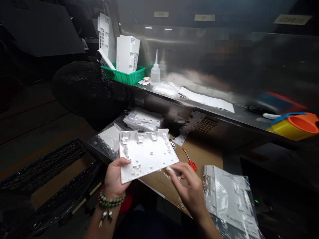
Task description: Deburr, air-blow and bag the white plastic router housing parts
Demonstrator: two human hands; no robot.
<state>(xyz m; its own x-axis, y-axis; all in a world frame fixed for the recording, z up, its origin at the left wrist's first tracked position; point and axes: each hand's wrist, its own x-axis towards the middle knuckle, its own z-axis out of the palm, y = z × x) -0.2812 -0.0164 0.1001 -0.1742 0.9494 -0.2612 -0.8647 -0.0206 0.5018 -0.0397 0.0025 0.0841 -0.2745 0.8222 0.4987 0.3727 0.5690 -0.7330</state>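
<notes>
My left hand (pixel 116 177) grips a white plastic housing panel (pixel 149 154) by its lower left corner, thumb on the inner face. The panel is tilted towards me, showing clips, small posts and a notched far edge. Near its lower right corner is my right hand (pixel 188 182), thumb and fingers pinched on a small white piece (pixel 169 168) too small to name. Whether that piece touches the panel I cannot tell. Below and beyond the panel lies a cardboard sheet (pixel 209 151) on the bench, with red-handled scissors or pliers (pixel 191 165) on it, partly hidden by my right hand.
Bagged white panels (pixel 229 199) lie at right; more bagged parts (pixel 147 119) sit behind. The metal shelf (pixel 159 94) bears a green bin (pixel 127 78) of white housings, a dropper bottle (pixel 155 73), paper (pixel 206 99) and coloured tape rolls (pixel 296 126). A black crate (pixel 62 159) stands left.
</notes>
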